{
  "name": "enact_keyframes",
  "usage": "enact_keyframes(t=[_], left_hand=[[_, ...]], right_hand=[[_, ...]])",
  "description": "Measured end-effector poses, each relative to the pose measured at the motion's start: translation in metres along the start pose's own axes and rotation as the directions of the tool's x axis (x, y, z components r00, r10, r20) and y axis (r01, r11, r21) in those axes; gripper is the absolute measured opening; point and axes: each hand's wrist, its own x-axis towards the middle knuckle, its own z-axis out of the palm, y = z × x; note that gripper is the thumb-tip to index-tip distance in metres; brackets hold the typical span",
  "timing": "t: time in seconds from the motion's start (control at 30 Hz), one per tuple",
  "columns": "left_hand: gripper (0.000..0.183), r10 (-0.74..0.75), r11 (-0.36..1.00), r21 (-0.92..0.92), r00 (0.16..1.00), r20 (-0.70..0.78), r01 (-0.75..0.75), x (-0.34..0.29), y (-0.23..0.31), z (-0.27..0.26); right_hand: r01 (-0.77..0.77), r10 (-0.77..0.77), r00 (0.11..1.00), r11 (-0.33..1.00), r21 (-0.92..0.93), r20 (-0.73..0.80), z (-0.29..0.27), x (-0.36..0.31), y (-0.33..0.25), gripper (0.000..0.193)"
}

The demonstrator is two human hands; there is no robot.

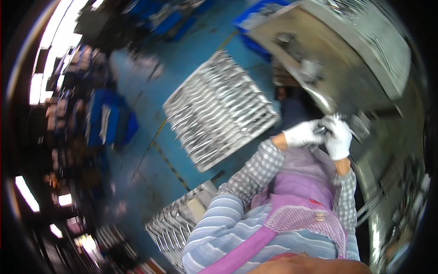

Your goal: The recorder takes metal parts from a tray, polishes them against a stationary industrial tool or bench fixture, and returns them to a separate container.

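My left hand [302, 134] and my right hand [337, 139], both in white gloves, meet in front of my lap beside the metal workbench [351, 64]. The fingers of both are closed round something small, dark and shiny [321, 130] between them. Its kind is blurred and mostly hidden by the gloves. Checked sleeves cover my forearms, and a purple apron [303, 185] lies below the hands. Just right of my right hand, a grey metal block [361, 126] sits at the bench edge.
To the left stands a pallet-like tray [169, 106] with rows of shiny metal parts. Another rack of bent metal rods [171, 230] is at lower left. Blue bins [119, 125] stand on the blue floor [150, 107]. A pale tray [388, 68] with thin metal pieces lies on the bench.
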Motion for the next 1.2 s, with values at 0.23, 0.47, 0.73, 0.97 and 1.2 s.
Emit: enact_keyframes(t=[0.23,0.47,0.73,0.97,1.2], left_hand=[[0.052,0.162,0.881,0.390,0.603,-0.781,0.268,-0.194,-0.122,-0.249],[0.041,0.397,0.692,0.420,0.177,-0.901,0.587,-0.350,-0.148,-0.509],[0.023,0.223,0.342,0.082,0.004,-0.975,0.936,-0.319,-0.171,-0.574],[0.033,0.076,0.221,0.092,0.077,-0.994,0.971,-0.328,-0.147,-0.604],[0.049,0.324,0.576,0.145,-0.062,-0.944,0.805,-0.268,-0.134,-0.611]], right_hand=[[-0.173,0.116,0.976,0.928,0.329,0.184,0.060,0.031,-0.026,0.028],[-0.243,0.226,0.957,0.967,0.078,0.181,0.092,0.019,0.051,0.029],[-0.148,0.163,0.977,0.983,-0.110,0.140,0.118,0.039,0.017,0.032],[-0.144,0.166,0.976,0.978,-0.153,0.141,0.127,0.044,0.017,0.031],[-0.135,0.156,0.977,0.980,-0.147,0.148,0.129,0.043,0.018,0.031]])
